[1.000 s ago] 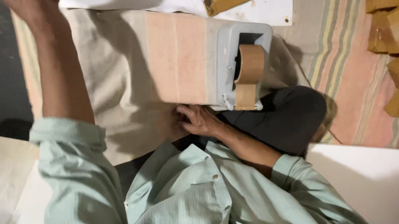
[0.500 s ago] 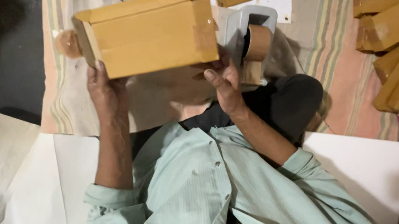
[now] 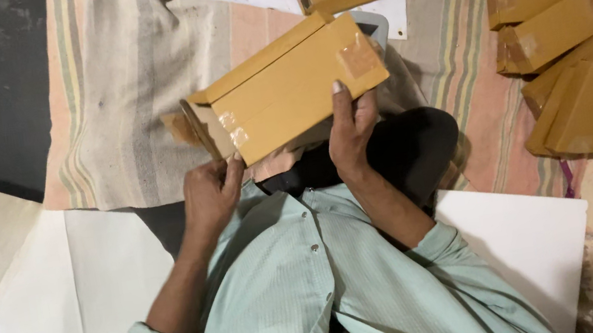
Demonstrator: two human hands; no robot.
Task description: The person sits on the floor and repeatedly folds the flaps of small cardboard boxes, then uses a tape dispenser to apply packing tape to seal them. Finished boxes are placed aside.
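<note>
1. A long brown cardboard box sealed with clear tape [image 3: 285, 90] is gripped at both ends, tilted, above the lap.
2. The left hand [image 3: 211, 195] is closed on its lower left end, where a flap stands open.
3. The right hand [image 3: 350, 131] is clamped on its right side, fingers spread up the face.
4. A striped cloth mat [image 3: 122, 98] is spread beneath.
5. Similar taped brown boxes [image 3: 564, 72] are piled well apart on the right; white paper sheets [image 3: 58, 304] are laid nearby.
</note>
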